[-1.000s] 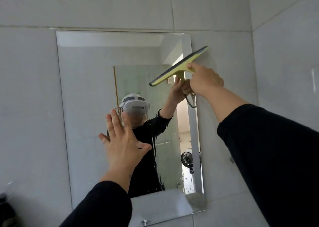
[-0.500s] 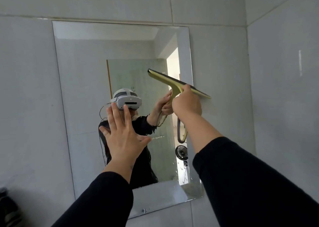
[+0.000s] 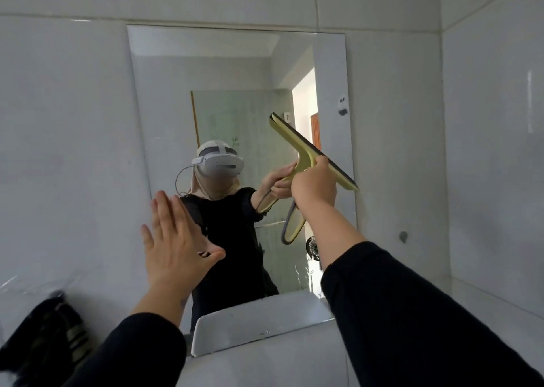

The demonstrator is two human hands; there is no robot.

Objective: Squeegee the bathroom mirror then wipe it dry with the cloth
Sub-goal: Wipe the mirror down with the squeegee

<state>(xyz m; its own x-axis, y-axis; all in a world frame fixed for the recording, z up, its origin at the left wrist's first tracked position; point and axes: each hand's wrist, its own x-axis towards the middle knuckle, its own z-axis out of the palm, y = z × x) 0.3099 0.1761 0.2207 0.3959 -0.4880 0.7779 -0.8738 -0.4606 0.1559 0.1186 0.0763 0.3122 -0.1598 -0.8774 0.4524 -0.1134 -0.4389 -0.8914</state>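
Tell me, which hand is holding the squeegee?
The right hand, closed round the yellow squeegee handle at the mirror. The left hand is open and empty.

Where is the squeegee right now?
The squeegee is in the right hand, against the right side of the mirror.

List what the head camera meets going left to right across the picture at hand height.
Dark cloth at the lower left → open left hand → right hand gripping the squeegee against the mirror → dark spot on the wall tile.
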